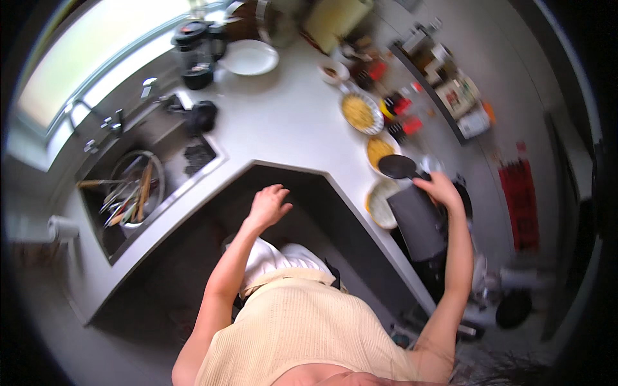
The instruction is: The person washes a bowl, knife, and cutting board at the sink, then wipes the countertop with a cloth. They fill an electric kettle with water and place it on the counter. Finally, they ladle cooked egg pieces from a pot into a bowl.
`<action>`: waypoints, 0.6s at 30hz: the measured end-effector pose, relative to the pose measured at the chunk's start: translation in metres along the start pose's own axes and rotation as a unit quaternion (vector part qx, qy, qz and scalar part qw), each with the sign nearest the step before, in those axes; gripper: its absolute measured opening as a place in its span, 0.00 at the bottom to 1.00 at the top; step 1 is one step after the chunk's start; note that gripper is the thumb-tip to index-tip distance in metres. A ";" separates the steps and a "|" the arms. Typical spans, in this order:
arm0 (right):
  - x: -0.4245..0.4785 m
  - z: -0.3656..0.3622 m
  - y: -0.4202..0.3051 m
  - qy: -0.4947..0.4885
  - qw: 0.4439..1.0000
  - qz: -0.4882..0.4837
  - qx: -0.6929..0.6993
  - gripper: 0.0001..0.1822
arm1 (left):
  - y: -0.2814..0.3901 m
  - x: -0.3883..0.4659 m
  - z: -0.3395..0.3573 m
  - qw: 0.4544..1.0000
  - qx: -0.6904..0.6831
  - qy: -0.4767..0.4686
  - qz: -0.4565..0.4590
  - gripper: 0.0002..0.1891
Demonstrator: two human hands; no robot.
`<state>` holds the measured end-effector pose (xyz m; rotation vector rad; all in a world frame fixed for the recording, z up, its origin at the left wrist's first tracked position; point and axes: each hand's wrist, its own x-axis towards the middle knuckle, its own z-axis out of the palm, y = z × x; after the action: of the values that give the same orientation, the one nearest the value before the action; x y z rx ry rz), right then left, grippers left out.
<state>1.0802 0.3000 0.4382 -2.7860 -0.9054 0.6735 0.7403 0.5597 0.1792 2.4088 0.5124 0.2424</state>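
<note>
My right hand [442, 190] grips the handle of a black cooking spoon [397, 166]. The spoon's head hangs over the near edge of a bowl of yellow food [379, 150]; whether it touches cannot be told. Below my right wrist is a dark grey rectangular panel [417, 222], blurred at its far side. Beside it on the counter stands a round bowl [385, 205] with a pale inside. A white fluted dish [358, 113] holds yellow shredded food. My left hand [270, 205] holds nothing, its thumb apart from the fingers, in front of the counter's inner corner.
The white counter [289, 120] bends around me. At left, the sink [99, 231] contains a colander [161, 178] and several utensils. Further back are a French press [195, 53] and a white plate [251, 58]. Red-capped jars [396, 103] line the wall under a shelf [434, 96].
</note>
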 end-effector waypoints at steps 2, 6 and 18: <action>-0.022 -0.003 -0.038 0.019 0.994 -0.008 0.112 0.19 | -0.017 -0.006 -0.025 1.000 0.005 0.009 -0.007 0.24; -0.040 0.028 -0.120 0.049 0.940 -0.056 0.334 0.10 | -0.062 -0.027 -0.084 0.999 -0.004 0.033 -0.036 0.26; 0.018 0.231 -0.443 -0.114 0.787 -0.227 0.562 0.15 | -0.258 -0.149 -0.326 0.784 -0.017 0.574 -0.235 0.23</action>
<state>0.7557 0.6674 0.3402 -1.3864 -0.7655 1.0126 0.4306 0.8639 0.2588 1.7390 1.5703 1.4876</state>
